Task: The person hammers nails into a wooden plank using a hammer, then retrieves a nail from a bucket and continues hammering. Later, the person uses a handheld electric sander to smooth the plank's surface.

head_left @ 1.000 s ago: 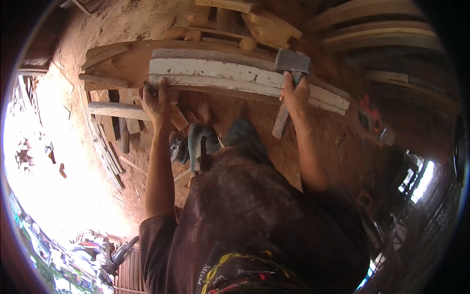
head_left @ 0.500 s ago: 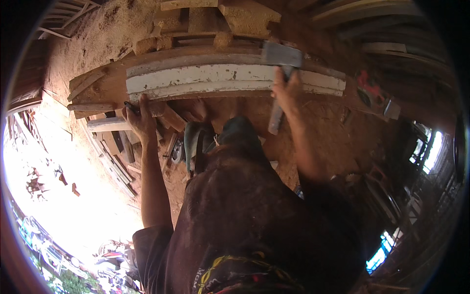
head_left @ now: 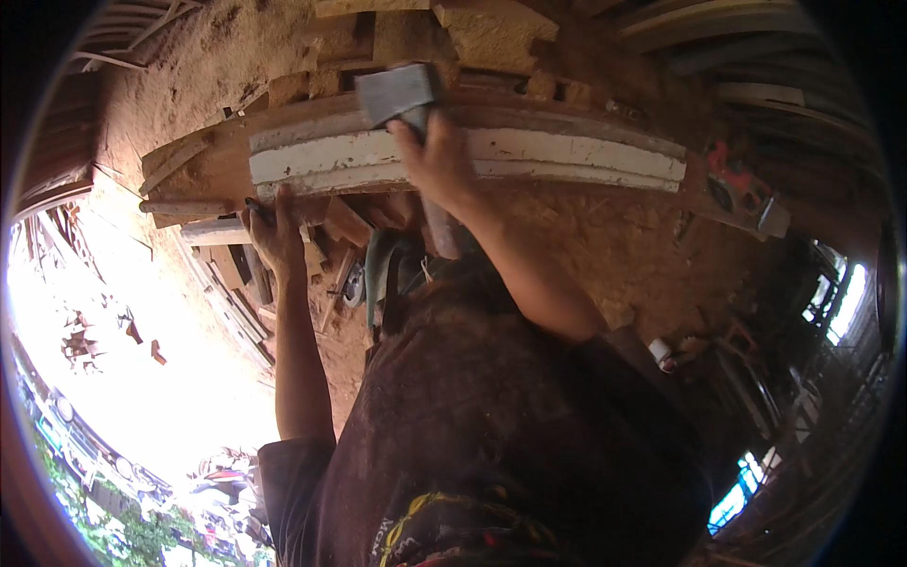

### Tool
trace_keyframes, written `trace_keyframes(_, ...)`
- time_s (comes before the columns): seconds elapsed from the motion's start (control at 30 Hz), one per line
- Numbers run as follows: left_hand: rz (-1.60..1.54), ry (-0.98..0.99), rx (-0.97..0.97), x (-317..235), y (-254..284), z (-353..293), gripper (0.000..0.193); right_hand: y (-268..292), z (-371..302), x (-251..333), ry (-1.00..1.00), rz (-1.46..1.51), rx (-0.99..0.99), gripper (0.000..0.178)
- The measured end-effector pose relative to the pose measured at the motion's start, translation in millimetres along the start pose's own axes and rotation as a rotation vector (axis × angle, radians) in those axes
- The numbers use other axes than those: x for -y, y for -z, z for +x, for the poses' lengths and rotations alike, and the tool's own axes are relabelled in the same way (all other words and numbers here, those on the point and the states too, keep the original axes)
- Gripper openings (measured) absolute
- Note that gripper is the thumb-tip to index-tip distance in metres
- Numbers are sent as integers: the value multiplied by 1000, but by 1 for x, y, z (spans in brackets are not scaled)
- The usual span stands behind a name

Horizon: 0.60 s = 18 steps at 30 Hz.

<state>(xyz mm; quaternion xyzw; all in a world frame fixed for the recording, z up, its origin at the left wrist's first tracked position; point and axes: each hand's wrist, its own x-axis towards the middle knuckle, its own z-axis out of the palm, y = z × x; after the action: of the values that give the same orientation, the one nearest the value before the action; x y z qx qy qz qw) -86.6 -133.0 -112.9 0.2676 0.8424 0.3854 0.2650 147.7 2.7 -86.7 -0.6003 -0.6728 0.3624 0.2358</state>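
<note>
A long timber (head_left: 557, 149) with peeling white paint lies across a brown wooden beam in front of me. My left hand (head_left: 274, 236) grips the near edge of the timber at its left end. Beside those fingers a small dark object (head_left: 253, 204) sticks out; its kind is unclear. My right hand (head_left: 442, 165) is closed round the handle of a hatchet (head_left: 392, 94), slightly blurred. Its broad grey head is over the timber's far edge, left of the middle, and the handle points down toward me. Whether the head touches the wood cannot be told.
A red power tool (head_left: 742, 184) rests at the beam's right end. Wood offcuts (head_left: 236, 269) lie below the left hand, and sawdust-covered blocks (head_left: 496, 42) stand beyond the beam. My knees are close under the near edge. Stacked timbers (head_left: 737, 47) fill the far right.
My right hand has carried the hatchet left along the timber, from right of the middle to left of it. The left hand stays at the same end. The view has shifted slightly.
</note>
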Motion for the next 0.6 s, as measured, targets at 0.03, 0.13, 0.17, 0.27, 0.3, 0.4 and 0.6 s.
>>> trace_keyframes(0.03,-20,18,-2,3,0,1,53,10,-4,-11,-17,-106,-21,40)
trace_keyframes(0.13,-70,-118,-24,51,-6,3,48,47,-16,-22,-305,224,-45,31)
trace_keyframes(0.17,-63,-123,-22,28,-3,-1,42,51,-19,-2,-439,425,-64,28)
trace_keyframes(0.27,8,-107,-55,12,-10,-5,37,14,-14,28,-387,327,-17,26)
trace_keyframes(0.3,-30,-110,-74,10,-11,-6,37,-5,-8,32,-205,210,46,31)
trace_keyframes(0.4,-72,-134,-118,-1,-11,-5,39,-91,27,64,178,-4,161,42)
trace_keyframes(0.6,-31,-121,-112,5,-10,-5,39,-101,36,59,219,44,161,40)
